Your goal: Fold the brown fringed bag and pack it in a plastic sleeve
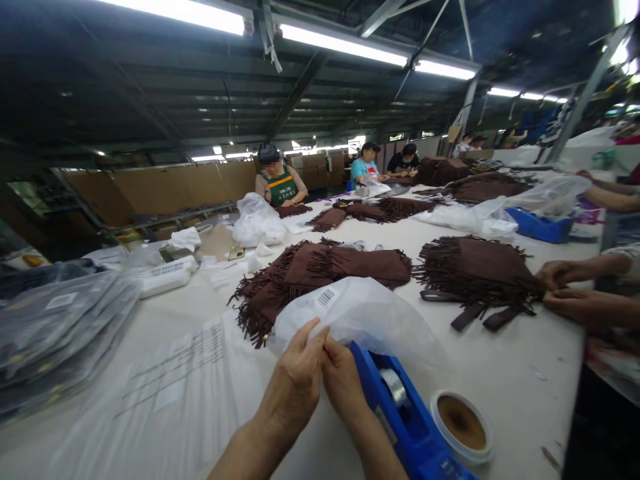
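At the near edge of the white table, my left hand [294, 370] and my right hand [345, 377] meet fingertip to fingertip. Both are closed in a pinch on the near side of a thin, cloudy plastic bag [365, 310] with a barcode label [327, 297]. The bag bulges up off the table; its contents cannot be made out. Close to my right wrist stands a blue tape dispenser [407, 413] with a roll of clear tape [395, 388] in it. Just beyond the bag lie brown fringed pieces [310, 263], partly covered by it.
Flat clear bags [175, 387] lie on the left near a stack of bagged dark items [60, 327]. A tape roll [461, 425] lies right of the dispenser. Co-worker's hands [565, 287] touch another brown fringed piece [480, 270]. A second blue dispenser [539, 223] stands farther back; other people sit beyond.
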Demonstrator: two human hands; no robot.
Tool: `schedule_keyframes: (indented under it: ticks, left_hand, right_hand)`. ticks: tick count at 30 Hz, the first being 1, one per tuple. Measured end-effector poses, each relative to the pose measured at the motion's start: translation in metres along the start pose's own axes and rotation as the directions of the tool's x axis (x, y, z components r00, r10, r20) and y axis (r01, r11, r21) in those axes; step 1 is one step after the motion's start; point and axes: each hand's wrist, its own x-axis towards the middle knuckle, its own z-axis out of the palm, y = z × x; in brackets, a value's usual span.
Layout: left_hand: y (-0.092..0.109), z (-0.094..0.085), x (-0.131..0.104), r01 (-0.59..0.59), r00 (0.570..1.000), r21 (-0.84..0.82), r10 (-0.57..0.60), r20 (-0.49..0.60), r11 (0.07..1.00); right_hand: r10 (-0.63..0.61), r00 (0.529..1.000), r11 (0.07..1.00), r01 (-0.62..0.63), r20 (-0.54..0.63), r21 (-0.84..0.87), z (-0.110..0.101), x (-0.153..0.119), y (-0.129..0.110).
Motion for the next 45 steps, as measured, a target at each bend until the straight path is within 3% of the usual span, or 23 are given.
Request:
schedule_keyframes:
  ticks: [4,6,8,12,15,20,24,30,36,41,45]
  left_hand:
    - [0.002,0.001,0.01,0.022,0.999,0.041,-0.021,-0.026,0.999]
    - [0.002,0.0,0.011,0.035,0.999,0.048,-0.034,-0.021,0.998]
    - [0.003,-0.002,0.01,0.038,0.999,0.046,-0.037,-0.023,0.998]
    - [0.002,-0.004,0.007,0.042,0.999,0.038,-0.042,-0.017,0.998]
    - [0.0,-0.002,0.004,0.069,0.998,0.052,-0.07,0.011,0.996]
    - [-0.001,0.002,0.004,0.121,0.992,0.09,-0.124,0.029,0.989]
    - [0.009,0.002,0.011,0.133,0.985,0.188,-0.151,0.083,0.973]
    - [0.021,0.011,0.025,-0.011,0.966,0.477,-0.113,0.231,0.879]
    - [0.008,0.026,0.027,0.024,0.968,0.52,-0.15,0.202,0.854]
    - [-0.003,0.022,0.02,0.049,0.967,0.535,-0.175,0.187,0.843]
    - [-0.008,0.019,0.019,0.06,0.963,0.535,-0.19,0.192,0.843]
  right_hand:
    - [0.203,0.977,0.979,-0.203,-0.071,0.009,-0.019,-0.015,0.001]
    - [0.323,0.944,0.946,-0.323,-0.071,0.013,-0.018,-0.01,0.002]
    - [0.367,0.93,0.93,-0.367,-0.028,-0.007,-0.012,0.004,0.004]
    - [0.375,0.927,0.927,-0.374,0.025,-0.017,0.003,0.028,0.006]
    - [0.36,0.933,0.933,-0.361,0.023,0.015,0.005,0.023,0.003]
    - [0.263,0.964,0.963,-0.261,-0.027,0.063,-0.014,-0.002,-0.004]
    - [0.17,0.985,0.98,-0.165,-0.036,0.108,-0.031,-0.013,-0.007]
    - [0.131,0.99,0.979,-0.122,-0.048,0.165,-0.037,-0.025,-0.004]
    - [0.188,0.963,0.971,-0.152,-0.193,0.185,-0.036,-0.032,0.005]
    - [0.21,0.972,0.976,-0.202,-0.108,0.085,-0.043,-0.032,0.001]
    - [0.229,0.962,0.973,-0.224,-0.149,0.049,-0.042,-0.032,-0.006]
